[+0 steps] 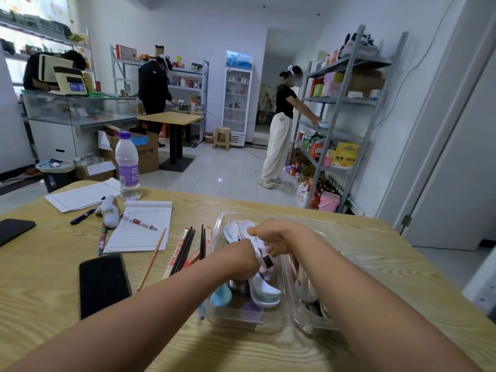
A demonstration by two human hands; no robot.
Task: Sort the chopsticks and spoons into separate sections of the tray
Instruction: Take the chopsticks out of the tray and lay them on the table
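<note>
Both hands — left hand point(243, 260), right hand point(271, 238) — grip spoons point(264, 288) lengthwise over the tray point(271, 327).

Left hand point(243, 260) and right hand point(273, 238) gripping utensils over clear tray point(271, 327), chopsticks point(185, 249) beside it

water bottle point(127, 167) label "纯悦", yellow box point(345, 154) "桔梗" and "梨汁"

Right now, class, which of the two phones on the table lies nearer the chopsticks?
The phone beside the left forearm, below the notepad; the other phone lies at the table's far left edge.
</note>
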